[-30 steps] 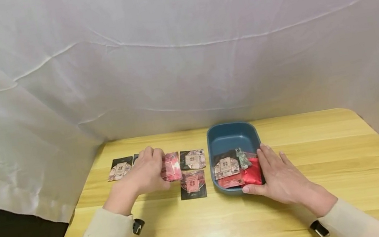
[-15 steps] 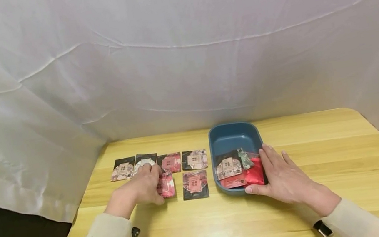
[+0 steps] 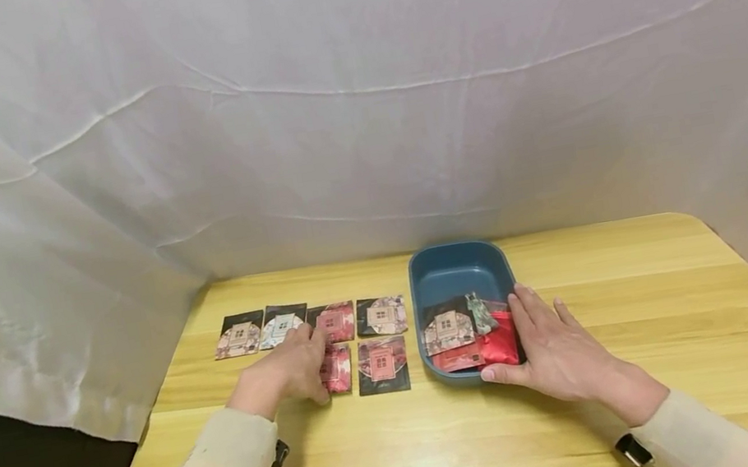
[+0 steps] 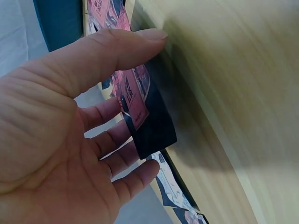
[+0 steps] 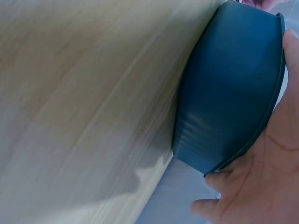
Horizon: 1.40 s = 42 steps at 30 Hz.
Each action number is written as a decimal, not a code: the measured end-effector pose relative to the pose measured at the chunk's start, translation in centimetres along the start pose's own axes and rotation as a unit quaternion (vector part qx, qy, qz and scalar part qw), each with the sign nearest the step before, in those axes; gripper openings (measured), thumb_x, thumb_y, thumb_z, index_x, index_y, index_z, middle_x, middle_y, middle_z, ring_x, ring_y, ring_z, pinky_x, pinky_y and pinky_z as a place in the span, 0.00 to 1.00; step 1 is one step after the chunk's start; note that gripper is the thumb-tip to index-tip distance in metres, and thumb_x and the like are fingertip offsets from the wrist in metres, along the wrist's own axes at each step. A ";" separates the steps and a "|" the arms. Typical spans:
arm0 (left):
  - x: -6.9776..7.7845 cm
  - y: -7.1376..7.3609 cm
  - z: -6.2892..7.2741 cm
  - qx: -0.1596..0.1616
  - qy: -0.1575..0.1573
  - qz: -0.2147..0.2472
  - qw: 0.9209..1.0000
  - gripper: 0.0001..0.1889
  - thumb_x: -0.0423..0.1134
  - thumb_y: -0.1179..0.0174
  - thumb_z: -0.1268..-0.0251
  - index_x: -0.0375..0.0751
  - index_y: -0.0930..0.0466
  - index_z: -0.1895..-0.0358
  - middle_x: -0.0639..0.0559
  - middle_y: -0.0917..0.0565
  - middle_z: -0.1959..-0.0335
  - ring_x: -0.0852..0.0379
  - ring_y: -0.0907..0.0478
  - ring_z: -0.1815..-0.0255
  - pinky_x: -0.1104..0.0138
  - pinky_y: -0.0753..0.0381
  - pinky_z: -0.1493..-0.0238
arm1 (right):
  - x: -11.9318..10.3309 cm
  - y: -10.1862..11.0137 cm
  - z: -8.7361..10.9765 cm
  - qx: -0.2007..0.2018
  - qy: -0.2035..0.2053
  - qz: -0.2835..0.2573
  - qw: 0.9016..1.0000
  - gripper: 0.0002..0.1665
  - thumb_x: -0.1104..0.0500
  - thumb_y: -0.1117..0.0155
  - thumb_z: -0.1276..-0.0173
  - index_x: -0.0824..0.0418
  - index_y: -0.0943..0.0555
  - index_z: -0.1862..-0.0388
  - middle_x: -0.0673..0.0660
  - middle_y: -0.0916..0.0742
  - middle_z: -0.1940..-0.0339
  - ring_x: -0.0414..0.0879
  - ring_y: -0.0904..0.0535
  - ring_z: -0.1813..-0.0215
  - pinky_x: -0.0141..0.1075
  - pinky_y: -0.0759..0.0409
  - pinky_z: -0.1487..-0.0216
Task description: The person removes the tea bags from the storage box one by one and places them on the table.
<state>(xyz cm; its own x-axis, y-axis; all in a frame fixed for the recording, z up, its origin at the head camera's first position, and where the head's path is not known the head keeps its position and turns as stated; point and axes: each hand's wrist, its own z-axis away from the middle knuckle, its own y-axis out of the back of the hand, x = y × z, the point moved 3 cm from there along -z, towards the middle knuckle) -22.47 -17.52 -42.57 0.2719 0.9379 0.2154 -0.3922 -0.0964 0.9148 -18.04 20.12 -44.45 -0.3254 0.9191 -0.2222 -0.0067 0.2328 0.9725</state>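
Observation:
My left hand (image 3: 287,367) holds a pink-and-black sachet (image 3: 339,366) at the table, thumb at its near side and fingers at the far side. In the left wrist view, that sachet (image 4: 148,119) stands between thumb and fingers. Just right of it lies another sachet (image 3: 382,365) with a pink label. Behind these, a row holds a black-and-beige sachet (image 3: 239,335), a white-patterned one (image 3: 280,327), a pink one (image 3: 335,322) and a beige-labelled one (image 3: 381,316). My right hand (image 3: 562,351) rests on the right rim of a blue tray (image 3: 453,257), fingers straight.
Inside the tray lie a beige-labelled sachet (image 3: 447,327), a red packet (image 3: 497,347) and a small greenish packet (image 3: 481,313), overlapping at its near end. The wooden table (image 3: 621,273) meets a pale cloth backdrop (image 3: 363,169) at the back and sides.
My left hand has brought the pink-and-black sachet from the back row towards me, then slightly right, beside the other front sachet. My right hand has stayed on the tray.

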 end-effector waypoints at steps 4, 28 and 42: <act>0.4 0.0 -0.5 -0.003 -0.004 -0.015 1.000 0.65 0.41 0.16 0.55 0.28 0.51 0.17 0.29 0.37 0.22 0.33 0.39 0.21 0.43 0.38 0.19 | 0.0 -0.1 0.0 -0.001 -0.002 0.000 1.000 0.78 0.12 0.47 0.39 0.76 0.47 0.17 0.75 0.43 0.15 0.70 0.46 0.15 0.71 0.47 0.20; 0.7 0.0 -1.1 -0.011 -0.004 -0.027 1.000 0.51 0.42 0.15 0.53 0.35 0.35 0.25 0.35 0.31 0.28 0.39 0.32 0.28 0.45 0.28 0.26 | 0.1 0.0 0.1 0.001 -0.005 0.001 1.000 0.78 0.13 0.47 0.39 0.76 0.46 0.17 0.75 0.42 0.15 0.70 0.45 0.15 0.71 0.47 0.20; 1.5 0.8 -0.8 0.048 -0.019 -0.004 0.999 0.43 0.48 0.20 0.43 0.33 0.31 0.28 0.34 0.27 0.32 0.37 0.30 0.30 0.44 0.28 0.27 | 0.1 -0.2 0.0 -0.001 -0.006 -0.007 1.000 0.78 0.13 0.47 0.39 0.75 0.47 0.17 0.74 0.44 0.15 0.69 0.46 0.15 0.71 0.47 0.20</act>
<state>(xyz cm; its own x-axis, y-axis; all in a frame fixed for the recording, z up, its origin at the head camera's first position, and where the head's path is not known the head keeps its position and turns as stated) -23.02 -15.90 -41.81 0.3091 0.9253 0.2197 -0.3040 -0.1228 0.9447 -18.02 20.15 -44.61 -0.3140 0.9196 -0.2363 -0.0130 0.2447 0.9695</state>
